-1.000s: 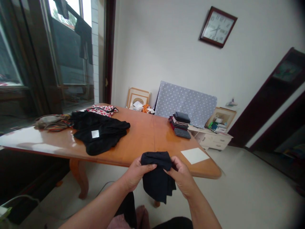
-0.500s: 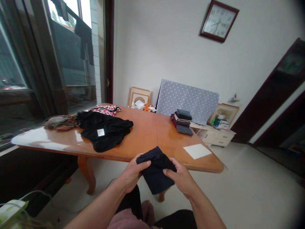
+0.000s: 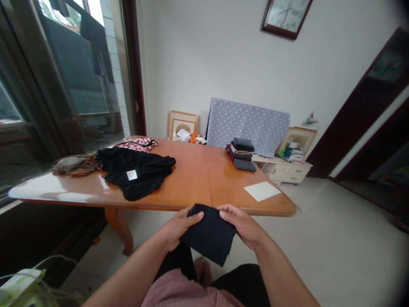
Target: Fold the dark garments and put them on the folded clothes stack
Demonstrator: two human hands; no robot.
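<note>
Between my hands hangs a dark navy piece of clothing [image 3: 209,234], folded into a small, roughly square bundle. My left hand [image 3: 179,226] grips its left upper edge, thumb on top and fingers behind. The right upper corner is pinched by my right hand [image 3: 240,222], its thumb near the top edge. The bundle is held in the air over my lap, just in front of the near edge of the wooden table [image 3: 191,179]. Which garment it is, I cannot tell.
On the table's left lie a spread black garment [image 3: 147,170], a red-and-white patterned cloth [image 3: 139,144] and a brownish bundle [image 3: 76,165]. Toward the right stand a stack of folded clothes [image 3: 242,151] and a white sheet [image 3: 262,191]. A low white cabinet [image 3: 290,172] is beyond.
The bundle has turned, its top edge now lying flatter. My right hand has shifted up toward the top edge, and the view has tilted slightly downward.
</note>
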